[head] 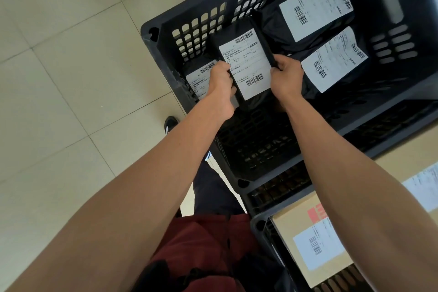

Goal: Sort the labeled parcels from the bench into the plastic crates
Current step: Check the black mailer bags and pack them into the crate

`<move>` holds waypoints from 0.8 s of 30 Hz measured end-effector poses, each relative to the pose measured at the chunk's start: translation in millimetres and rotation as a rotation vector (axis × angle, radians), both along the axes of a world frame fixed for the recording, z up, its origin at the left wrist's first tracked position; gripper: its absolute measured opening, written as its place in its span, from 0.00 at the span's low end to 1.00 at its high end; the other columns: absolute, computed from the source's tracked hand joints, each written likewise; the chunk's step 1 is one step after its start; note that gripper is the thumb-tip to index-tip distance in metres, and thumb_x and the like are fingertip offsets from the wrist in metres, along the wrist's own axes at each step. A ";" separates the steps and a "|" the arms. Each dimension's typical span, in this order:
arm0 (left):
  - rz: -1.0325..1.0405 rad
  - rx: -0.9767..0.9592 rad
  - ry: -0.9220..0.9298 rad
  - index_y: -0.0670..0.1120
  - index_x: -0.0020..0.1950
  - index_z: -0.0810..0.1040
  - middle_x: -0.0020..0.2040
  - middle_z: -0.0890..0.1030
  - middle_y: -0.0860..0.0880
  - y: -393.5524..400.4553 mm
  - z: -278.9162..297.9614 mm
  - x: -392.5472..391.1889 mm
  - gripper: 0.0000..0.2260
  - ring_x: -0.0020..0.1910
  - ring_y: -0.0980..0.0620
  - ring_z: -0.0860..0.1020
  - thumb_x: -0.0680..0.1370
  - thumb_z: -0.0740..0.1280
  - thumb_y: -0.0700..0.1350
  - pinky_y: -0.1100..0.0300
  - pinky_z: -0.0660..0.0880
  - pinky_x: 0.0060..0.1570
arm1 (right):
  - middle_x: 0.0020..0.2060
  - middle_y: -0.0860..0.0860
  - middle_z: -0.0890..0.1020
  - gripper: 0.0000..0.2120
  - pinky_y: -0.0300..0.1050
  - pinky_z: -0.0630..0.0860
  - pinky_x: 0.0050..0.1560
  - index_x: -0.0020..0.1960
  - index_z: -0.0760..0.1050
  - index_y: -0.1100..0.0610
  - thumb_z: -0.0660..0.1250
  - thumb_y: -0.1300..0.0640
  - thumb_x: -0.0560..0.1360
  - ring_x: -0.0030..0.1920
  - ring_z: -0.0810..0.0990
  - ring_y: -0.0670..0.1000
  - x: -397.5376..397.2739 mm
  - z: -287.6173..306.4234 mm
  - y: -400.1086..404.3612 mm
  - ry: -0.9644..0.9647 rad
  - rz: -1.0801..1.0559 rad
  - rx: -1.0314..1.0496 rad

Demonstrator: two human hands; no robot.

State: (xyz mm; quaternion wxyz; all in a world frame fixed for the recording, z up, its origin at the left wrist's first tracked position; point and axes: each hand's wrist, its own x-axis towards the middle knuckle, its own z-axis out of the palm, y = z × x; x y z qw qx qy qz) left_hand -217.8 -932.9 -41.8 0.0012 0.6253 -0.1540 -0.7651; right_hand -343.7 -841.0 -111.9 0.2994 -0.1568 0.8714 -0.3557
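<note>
Both hands are clamped on the same black parcel (pixel 246 71), fingers curled round its long edges: left hand (pixel 220 85) on one side, right hand (pixel 288 78) on the other, so it sits right between them, label up. Its long axis runs away from the wrists, toward the far wall of the black crate (pixel 166 54) it's hovering inside. Looks like the set-down step to me, and the free floor is just below the fingers. Another parcel (pixel 200 80) is tucked beside the left knuckles, mostly hidden. Two more parcels (pixel 315 9) lie beyond the right hand. Can't tell if the held one touches the bottom yet.
</note>
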 end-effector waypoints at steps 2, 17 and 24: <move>-0.004 -0.026 -0.012 0.49 0.43 0.72 0.40 0.75 0.53 -0.3 -1.6 0.3 0.13 0.41 0.55 0.73 0.85 0.56 0.50 0.54 0.67 0.40 | 0.49 0.47 0.87 0.23 0.40 0.82 0.58 0.59 0.85 0.59 0.56 0.73 0.76 0.53 0.85 0.46 -1.1 -0.7 -1.5 0.015 -0.003 -0.002; -0.052 -0.027 -0.053 0.50 0.42 0.72 0.39 0.76 0.53 -1.1 1.6 -1.3 0.13 0.38 0.56 0.73 0.85 0.57 0.47 0.54 0.65 0.34 | 0.51 0.46 0.85 0.22 0.28 0.77 0.57 0.62 0.83 0.60 0.57 0.73 0.78 0.50 0.82 0.39 3.0 -3.6 3.7 -0.026 -0.029 0.051; -0.089 -0.006 -0.037 0.50 0.43 0.72 0.39 0.74 0.53 -0.1 7.5 -0.6 0.12 0.37 0.55 0.72 0.85 0.57 0.47 0.53 0.64 0.33 | 0.47 0.44 0.85 0.22 0.26 0.77 0.51 0.59 0.84 0.58 0.58 0.73 0.77 0.46 0.81 0.32 6.4 3.6 1.4 -0.034 -0.062 0.039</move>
